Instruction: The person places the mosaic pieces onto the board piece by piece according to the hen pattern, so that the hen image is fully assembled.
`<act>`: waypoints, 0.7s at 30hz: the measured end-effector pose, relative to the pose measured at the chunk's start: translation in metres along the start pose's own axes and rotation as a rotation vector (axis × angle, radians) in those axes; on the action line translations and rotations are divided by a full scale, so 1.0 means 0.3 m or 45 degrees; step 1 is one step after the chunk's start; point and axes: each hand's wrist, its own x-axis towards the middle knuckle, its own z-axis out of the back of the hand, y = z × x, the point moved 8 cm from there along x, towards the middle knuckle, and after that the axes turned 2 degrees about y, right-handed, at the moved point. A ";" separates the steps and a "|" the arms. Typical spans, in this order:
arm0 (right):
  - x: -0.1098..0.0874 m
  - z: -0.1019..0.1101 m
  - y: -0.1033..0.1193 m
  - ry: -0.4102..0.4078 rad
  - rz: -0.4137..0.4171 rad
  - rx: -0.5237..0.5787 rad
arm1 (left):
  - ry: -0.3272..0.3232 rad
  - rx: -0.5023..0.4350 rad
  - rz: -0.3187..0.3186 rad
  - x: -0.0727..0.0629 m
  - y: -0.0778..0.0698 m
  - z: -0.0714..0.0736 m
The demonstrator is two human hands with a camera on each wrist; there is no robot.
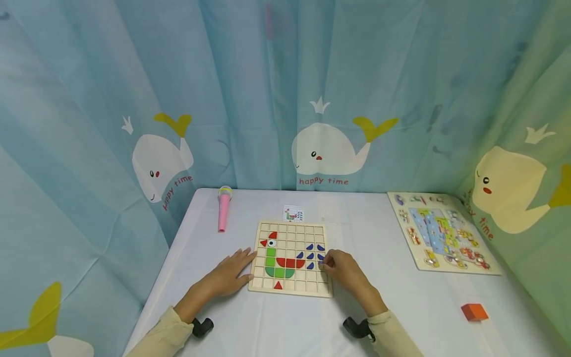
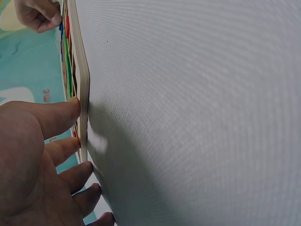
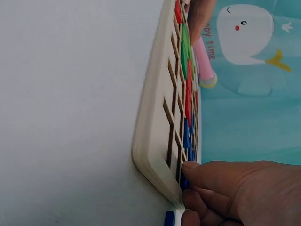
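Observation:
A wooden grid board (image 1: 287, 292) lies on the table with flat coloured pieces in its cells, forming a bird. Green, red and blue pieces make up its body and tail, and a white eye piece (image 1: 271, 243) marks the head. At the board's right edge my right hand (image 1: 345, 270) pinches a blue piece (image 3: 184, 182) between thumb and fingers, over a right-hand cell. Another blue piece (image 3: 170, 219) shows below those fingers; whether it is held or lying on the table is unclear. With fingers spread, my left hand (image 1: 229, 275) touches the board's left edge.
Behind the board lies a small picture card (image 1: 293, 213) showing a similar bird. A pink toy microphone (image 1: 224, 210) is at the back left. To the right are a knobbed picture puzzle (image 1: 417, 248) and an orange block (image 1: 474, 312). A whale-print curtain (image 1: 258, 99) surrounds the table.

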 end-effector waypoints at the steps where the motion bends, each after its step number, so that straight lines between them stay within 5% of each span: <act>1: -0.002 -0.003 0.002 0.007 -0.003 0.007 | 0.000 0.002 0.001 0.000 -0.001 0.000; 21: -0.019 -0.008 0.020 0.068 -0.018 -0.141 | -0.012 -0.004 0.007 0.001 0.004 -0.002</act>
